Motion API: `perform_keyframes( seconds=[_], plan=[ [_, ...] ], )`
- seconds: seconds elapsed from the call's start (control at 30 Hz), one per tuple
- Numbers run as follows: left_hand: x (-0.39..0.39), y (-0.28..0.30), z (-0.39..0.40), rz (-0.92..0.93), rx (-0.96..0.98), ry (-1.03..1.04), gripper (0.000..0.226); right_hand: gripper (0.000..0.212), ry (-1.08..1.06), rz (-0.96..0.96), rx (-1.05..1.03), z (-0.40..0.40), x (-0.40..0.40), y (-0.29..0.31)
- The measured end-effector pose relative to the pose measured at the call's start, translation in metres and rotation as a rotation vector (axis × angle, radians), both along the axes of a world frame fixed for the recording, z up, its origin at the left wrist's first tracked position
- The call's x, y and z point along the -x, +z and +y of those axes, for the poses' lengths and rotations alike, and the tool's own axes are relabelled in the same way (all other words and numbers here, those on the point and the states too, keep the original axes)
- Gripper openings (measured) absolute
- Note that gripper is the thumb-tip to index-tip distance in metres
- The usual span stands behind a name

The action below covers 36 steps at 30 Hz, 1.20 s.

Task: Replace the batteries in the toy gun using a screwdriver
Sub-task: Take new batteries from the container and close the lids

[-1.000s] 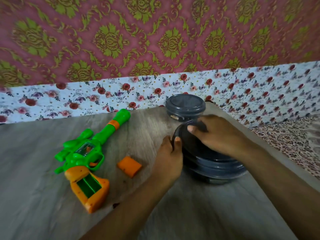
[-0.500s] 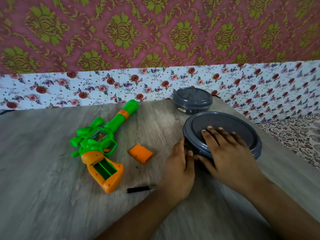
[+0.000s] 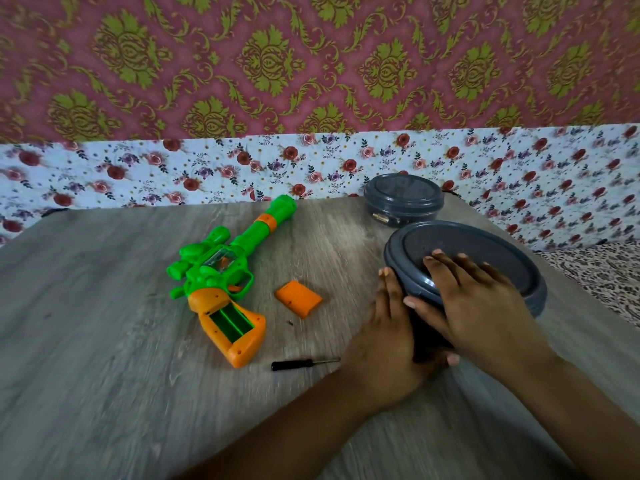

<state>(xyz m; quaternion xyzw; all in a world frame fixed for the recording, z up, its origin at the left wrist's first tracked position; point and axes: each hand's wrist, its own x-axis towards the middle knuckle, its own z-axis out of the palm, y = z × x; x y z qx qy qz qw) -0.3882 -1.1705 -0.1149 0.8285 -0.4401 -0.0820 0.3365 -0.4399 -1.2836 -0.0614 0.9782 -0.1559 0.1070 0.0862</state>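
A green and orange toy gun (image 3: 227, 278) lies on the wooden table, its battery bay in the orange grip open and empty. The orange battery cover (image 3: 298, 298) rests to its right, with a tiny screw (image 3: 291, 322) near it. A small black screwdriver (image 3: 301, 364) lies in front of the gun. At the right stands a large grey round container (image 3: 485, 258). My right hand (image 3: 481, 303) lies flat on its lid. My left hand (image 3: 384, 344) presses against the container's left side and rim. No batteries are visible.
A smaller grey lidded container (image 3: 403, 199) stands behind the large one at the table's back edge. A floral cloth (image 3: 207, 171) and a patterned wall rise behind the table. A patterned fabric (image 3: 602, 275) lies beyond the table's right edge.
The lid, held tilted above the large container a second ago, now sits flat on it under my right hand. The view has shifted, bringing the screwdriver into sight.
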Motion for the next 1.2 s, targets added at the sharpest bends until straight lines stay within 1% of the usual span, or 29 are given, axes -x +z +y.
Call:
perform_keyframes(
  seconds=[0.07, 0.17, 0.27, 0.3, 0.4, 0.47, 0.6, 0.67, 0.77, 0.9, 0.97, 1.07, 1.17, 1.2],
  plan=[
    [-0.003, -0.005, -0.003, 0.006, 0.037, 0.023, 0.12, 0.073, -0.013, -0.001, -0.001, 0.003, -0.001, -0.001],
    [-0.006, -0.007, -0.004, 0.014, 0.173, 0.042, 0.107, 0.067, -0.009, -0.03, 0.008, 0.01, -0.001, -0.003],
    [-0.01, -0.009, -0.004, 0.04, 0.264, 0.05, 0.123, 0.066, 0.026, -0.073, 0.036, 0.013, 0.0, -0.003],
    [-0.012, -0.011, -0.005, 0.043, 0.279, 0.058, 0.123, 0.066, 0.037, -0.082, 0.049, 0.013, 0.0, -0.003],
    [-0.016, -0.018, -0.008, 0.077, 0.276, 0.11, 0.117, 0.066, 0.055, -0.089, 0.07, 0.012, -0.001, -0.004],
    [-0.017, -0.021, -0.01, 0.122, 0.261, 0.132, 0.117, 0.066, 0.061, -0.082, 0.075, 0.012, -0.001, -0.004],
    [-0.017, -0.022, -0.011, 0.121, 0.233, 0.14, 0.12, 0.066, 0.093, -0.081, 0.1, 0.011, -0.002, -0.001],
    [-0.015, -0.018, -0.011, 0.119, 0.234, 0.136, 0.122, 0.065, 0.108, -0.091, 0.109, 0.009, -0.003, 0.0],
    [-0.012, -0.009, -0.007, 0.155, 0.236, 0.161, 0.136, 0.063, 0.152, -0.097, 0.11, 0.009, -0.003, 0.006],
    [-0.006, -0.003, -0.003, 0.094, 0.183, 0.176, 0.139, 0.058, 0.222, -0.153, 0.153, 0.004, 0.001, 0.02],
    [-0.004, -0.002, -0.003, 0.072, 0.168, 0.178, 0.14, 0.059, 0.27, -0.2, 0.177, -0.006, 0.002, 0.031],
    [-0.003, -0.001, -0.002, 0.053, 0.19, 0.188, 0.137, 0.065, 0.321, -0.103, 0.156, -0.018, 0.0, 0.055],
    [-0.003, -0.001, 0.0, 0.048, 0.196, 0.197, 0.135, 0.059, 0.339, -0.015, 0.125, -0.04, -0.009, 0.059],
    [-0.003, -0.001, 0.0, 0.046, 0.202, 0.196, 0.134, 0.058, 0.344, -0.012, 0.1, -0.047, -0.012, 0.058]
  ],
)
